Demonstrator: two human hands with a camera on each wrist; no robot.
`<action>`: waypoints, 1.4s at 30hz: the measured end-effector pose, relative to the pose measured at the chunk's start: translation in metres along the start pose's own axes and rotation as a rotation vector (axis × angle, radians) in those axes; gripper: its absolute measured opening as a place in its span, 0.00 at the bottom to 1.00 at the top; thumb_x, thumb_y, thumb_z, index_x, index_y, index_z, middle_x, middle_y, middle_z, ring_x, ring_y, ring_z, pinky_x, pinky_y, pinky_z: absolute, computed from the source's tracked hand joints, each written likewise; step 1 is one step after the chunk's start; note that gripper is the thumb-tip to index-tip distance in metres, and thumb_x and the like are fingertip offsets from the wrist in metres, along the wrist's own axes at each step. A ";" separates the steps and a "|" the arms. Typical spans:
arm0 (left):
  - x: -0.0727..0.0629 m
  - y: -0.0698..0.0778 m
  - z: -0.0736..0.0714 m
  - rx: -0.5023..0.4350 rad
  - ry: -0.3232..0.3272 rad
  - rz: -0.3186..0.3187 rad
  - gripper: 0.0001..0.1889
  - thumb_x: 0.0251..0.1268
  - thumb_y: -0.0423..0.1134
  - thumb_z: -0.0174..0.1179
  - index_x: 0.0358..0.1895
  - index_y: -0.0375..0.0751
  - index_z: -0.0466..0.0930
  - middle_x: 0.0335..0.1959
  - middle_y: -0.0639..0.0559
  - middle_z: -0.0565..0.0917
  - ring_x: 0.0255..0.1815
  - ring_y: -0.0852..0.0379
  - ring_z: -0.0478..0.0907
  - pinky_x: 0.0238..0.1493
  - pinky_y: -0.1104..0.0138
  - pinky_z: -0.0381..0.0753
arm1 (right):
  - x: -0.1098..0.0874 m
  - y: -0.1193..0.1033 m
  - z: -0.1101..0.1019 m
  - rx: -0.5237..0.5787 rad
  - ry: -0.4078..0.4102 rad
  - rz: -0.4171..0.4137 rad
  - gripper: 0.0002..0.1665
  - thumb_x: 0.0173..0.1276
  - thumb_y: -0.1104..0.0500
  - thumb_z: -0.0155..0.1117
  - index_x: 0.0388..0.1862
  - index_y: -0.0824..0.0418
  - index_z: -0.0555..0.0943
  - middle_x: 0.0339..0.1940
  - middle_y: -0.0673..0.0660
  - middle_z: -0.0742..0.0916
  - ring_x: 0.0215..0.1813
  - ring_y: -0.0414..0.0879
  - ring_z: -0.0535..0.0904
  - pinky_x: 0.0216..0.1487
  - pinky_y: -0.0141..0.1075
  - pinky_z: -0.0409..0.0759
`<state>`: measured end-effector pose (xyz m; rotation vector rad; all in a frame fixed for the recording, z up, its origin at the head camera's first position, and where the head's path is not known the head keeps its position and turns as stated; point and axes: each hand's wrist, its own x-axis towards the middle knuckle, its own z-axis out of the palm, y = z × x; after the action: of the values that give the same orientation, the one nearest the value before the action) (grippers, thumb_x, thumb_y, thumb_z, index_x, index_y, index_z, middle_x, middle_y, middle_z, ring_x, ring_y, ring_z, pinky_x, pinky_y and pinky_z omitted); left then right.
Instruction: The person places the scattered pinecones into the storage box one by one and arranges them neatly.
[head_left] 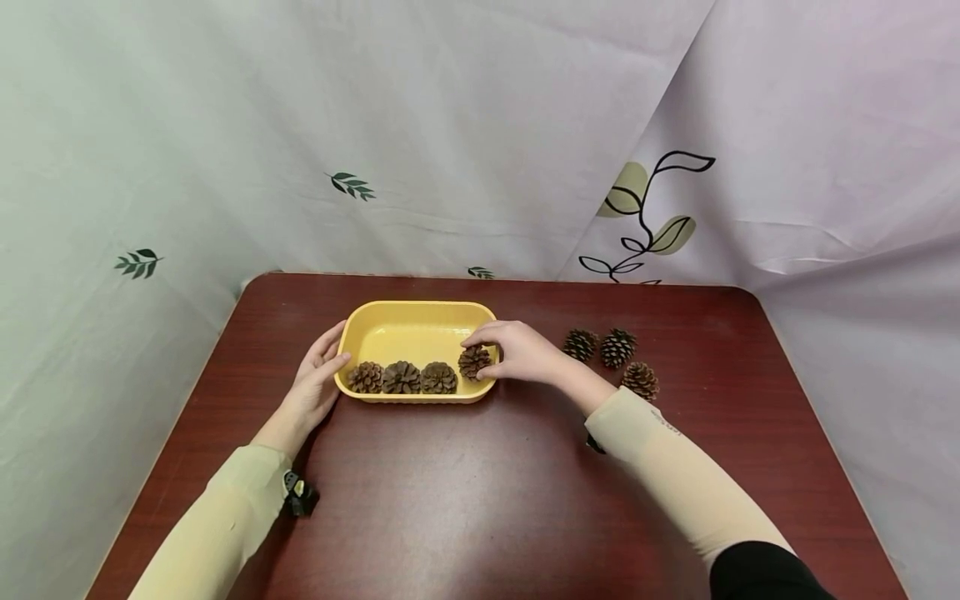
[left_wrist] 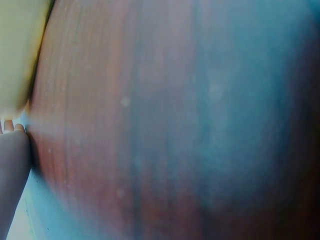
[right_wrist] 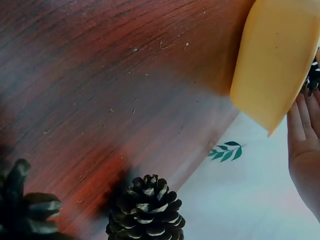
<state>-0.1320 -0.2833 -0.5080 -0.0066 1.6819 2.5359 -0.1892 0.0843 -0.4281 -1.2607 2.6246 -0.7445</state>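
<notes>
A yellow plastic tray (head_left: 405, 321) lies on the table, with three brown pine cones (head_left: 402, 377) in a row along its near side. At its left end my left hand (head_left: 317, 379) grips the wall, thumb at the rim and fingers along the outside. My right hand (head_left: 521, 354) reaches over the right end and pinches another pine cone (head_left: 474, 362) between thumb and fingers, inside the tray's right corner. In the right wrist view that pine cone (right_wrist: 313, 77) shows only partly beyond the tray's wall. The left wrist view catches just the fingers (left_wrist: 10, 126) beside the tray.
Three more pine cones (head_left: 618, 347) stand on the dark red wooden table (head_left: 465, 483), right of the tray and close to the right forearm. Behind the table's far edge hangs a pale cloth (head_left: 450, 150) with a leaf print.
</notes>
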 end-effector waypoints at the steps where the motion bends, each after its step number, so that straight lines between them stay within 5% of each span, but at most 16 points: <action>1: 0.000 0.000 0.000 0.002 0.000 -0.001 0.29 0.82 0.24 0.48 0.80 0.48 0.62 0.67 0.65 0.80 0.65 0.66 0.78 0.58 0.74 0.82 | 0.001 0.000 0.001 -0.007 -0.009 0.000 0.29 0.64 0.57 0.82 0.63 0.59 0.87 0.63 0.58 0.89 0.68 0.53 0.84 0.72 0.46 0.79; 28: 0.000 0.000 0.000 -0.018 -0.002 0.008 0.28 0.82 0.24 0.48 0.77 0.51 0.67 0.66 0.65 0.81 0.64 0.67 0.80 0.58 0.74 0.83 | 0.022 -0.011 0.005 -0.179 -0.237 0.001 0.29 0.62 0.53 0.83 0.63 0.54 0.87 0.64 0.52 0.90 0.69 0.47 0.83 0.73 0.42 0.78; 42: 0.000 0.000 0.000 -0.014 -0.003 0.010 0.27 0.82 0.24 0.48 0.74 0.55 0.70 0.64 0.64 0.82 0.62 0.66 0.81 0.55 0.74 0.84 | 0.027 -0.016 0.002 -0.202 -0.312 0.028 0.25 0.63 0.52 0.83 0.59 0.52 0.90 0.58 0.49 0.92 0.57 0.44 0.88 0.65 0.42 0.83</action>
<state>-0.1315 -0.2829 -0.5081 0.0045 1.6676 2.5533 -0.1951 0.0546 -0.4196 -1.2666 2.4993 -0.2553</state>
